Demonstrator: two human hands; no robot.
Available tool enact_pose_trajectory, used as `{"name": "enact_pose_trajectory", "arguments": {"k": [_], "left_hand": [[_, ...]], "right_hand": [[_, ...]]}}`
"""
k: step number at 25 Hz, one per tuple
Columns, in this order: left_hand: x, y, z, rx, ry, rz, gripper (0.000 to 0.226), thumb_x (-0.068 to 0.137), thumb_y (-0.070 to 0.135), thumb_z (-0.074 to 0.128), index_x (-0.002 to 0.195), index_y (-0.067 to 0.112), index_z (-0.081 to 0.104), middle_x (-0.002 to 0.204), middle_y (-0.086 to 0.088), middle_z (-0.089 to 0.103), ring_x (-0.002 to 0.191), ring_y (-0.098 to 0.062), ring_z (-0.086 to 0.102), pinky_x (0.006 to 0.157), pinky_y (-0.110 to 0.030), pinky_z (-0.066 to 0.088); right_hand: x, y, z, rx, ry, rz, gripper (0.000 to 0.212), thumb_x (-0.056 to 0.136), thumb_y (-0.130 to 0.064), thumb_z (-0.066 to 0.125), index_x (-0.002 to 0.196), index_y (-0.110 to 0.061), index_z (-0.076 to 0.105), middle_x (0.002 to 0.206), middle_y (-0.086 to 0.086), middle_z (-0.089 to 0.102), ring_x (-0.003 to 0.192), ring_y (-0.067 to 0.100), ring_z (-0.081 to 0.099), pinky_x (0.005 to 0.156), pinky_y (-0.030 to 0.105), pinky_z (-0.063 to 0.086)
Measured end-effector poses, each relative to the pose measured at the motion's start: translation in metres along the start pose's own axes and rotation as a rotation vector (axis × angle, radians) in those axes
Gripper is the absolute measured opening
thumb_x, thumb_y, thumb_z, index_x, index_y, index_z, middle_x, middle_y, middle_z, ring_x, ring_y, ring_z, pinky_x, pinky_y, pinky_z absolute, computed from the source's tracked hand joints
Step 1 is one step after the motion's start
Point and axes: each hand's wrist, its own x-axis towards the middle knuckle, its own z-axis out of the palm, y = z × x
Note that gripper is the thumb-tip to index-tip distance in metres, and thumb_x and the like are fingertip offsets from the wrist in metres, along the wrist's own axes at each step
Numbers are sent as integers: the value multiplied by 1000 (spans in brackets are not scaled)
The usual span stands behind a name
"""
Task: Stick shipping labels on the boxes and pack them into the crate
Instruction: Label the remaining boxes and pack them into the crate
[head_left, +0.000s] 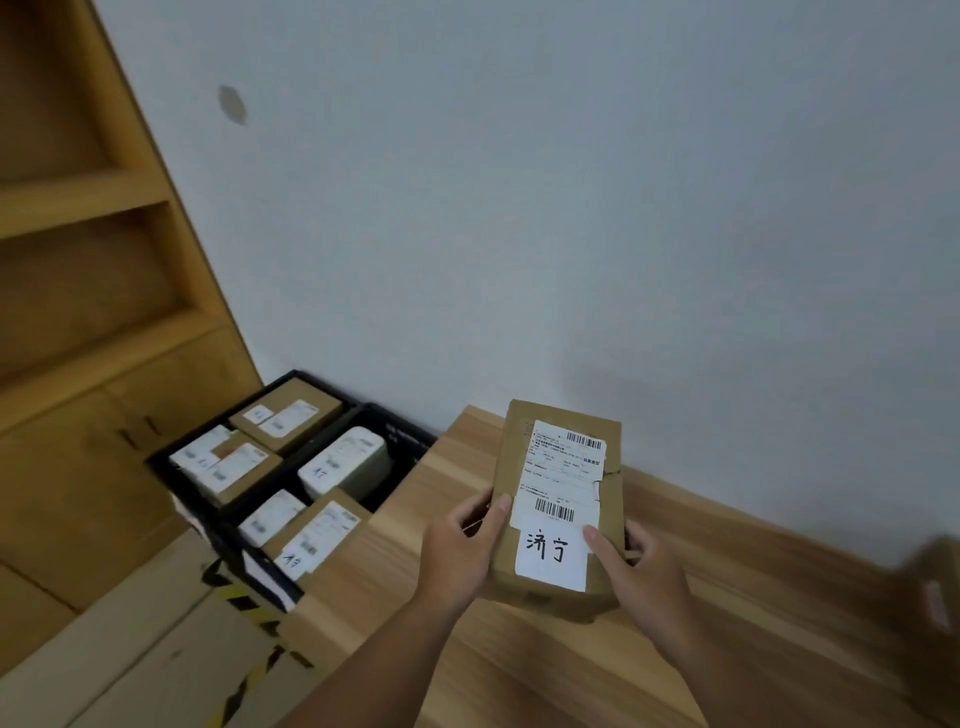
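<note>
I hold a brown cardboard box (610, 499) above the wooden table (519, 665), tilted up toward me. It carries a printed barcode label (563, 467) and, below that, a white handwritten label (553, 558). My left hand (460, 545) grips the box's left edge, thumb lying on the top face. My right hand (641, 566) grips the right edge, thumb tip on the handwritten label's corner. A black crate (395, 431) stands on the floor left of the table, holding several labelled boxes (283, 415).
Wooden shelving with cabinets (93, 312) rises at the left, behind the crate. A white wall runs along the table's far edge. Yellow-black hazard tape (244, 675) marks the floor. A blurred brown box (935, 587) sits at the right edge of the table.
</note>
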Motion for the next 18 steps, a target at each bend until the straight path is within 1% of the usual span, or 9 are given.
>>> {"name": "enact_pose_trajectory", "arguments": {"k": [2,5,7,10,12,14,16,18], "left_hand": [[18,-4,-53,8,26,11,39,91,51,69,127,35,70,101,26,75,92,6,71,72,-18,59],[57,-14,-143,31,29,22,41,93,52,66,131,35,67,102,19,77,91,3,72,76,-25,62],[90,-20,-205,70,35,11,40,93,54,64,130,38,67,101,19,76,90,3,72,78,-28,63],[133,-24,-282,100,3,4,38,93,54,64,128,39,68,102,22,76,91,4,72,81,-31,63],[164,-24,-319,99,-37,-12,37,94,52,64,127,37,70,104,20,76,94,1,72,83,-33,63],[195,-26,-339,89,-72,-25,31,95,50,64,123,39,71,104,18,77,94,-2,74,81,-34,63],[230,-31,-350,97,-93,-22,22,96,49,63,116,46,71,101,20,77,92,-1,73,73,-28,63],[272,-42,-357,109,-113,-34,26,97,48,62,121,45,69,102,18,77,91,0,73,67,-24,61]], "right_hand": [[10,-15,55,-26,-7,-9,17,91,-46,69,107,-42,69,90,-27,74,77,-4,72,54,17,54],[29,-35,155,-25,-16,5,20,91,-46,69,109,-39,69,90,-25,75,78,-2,73,58,21,56],[41,-50,223,-20,-11,17,18,92,-44,68,108,-35,69,88,-24,76,78,-3,72,55,17,55],[55,-72,303,-10,-12,49,12,93,-43,68,104,-38,68,86,-25,75,76,-5,72,51,13,53],[71,-83,342,-9,-2,70,11,92,-45,67,103,-42,66,86,-27,74,77,-4,72,55,15,54],[91,-93,369,-15,21,91,10,91,-49,66,100,-45,63,84,-32,72,76,-7,70,55,15,52],[120,-95,391,-7,34,106,8,92,-49,66,97,-47,60,81,-34,71,75,-10,69,53,13,51],[157,-85,413,-13,46,119,8,92,-48,66,98,-49,60,86,-31,72,77,-9,70,55,14,54]]}}
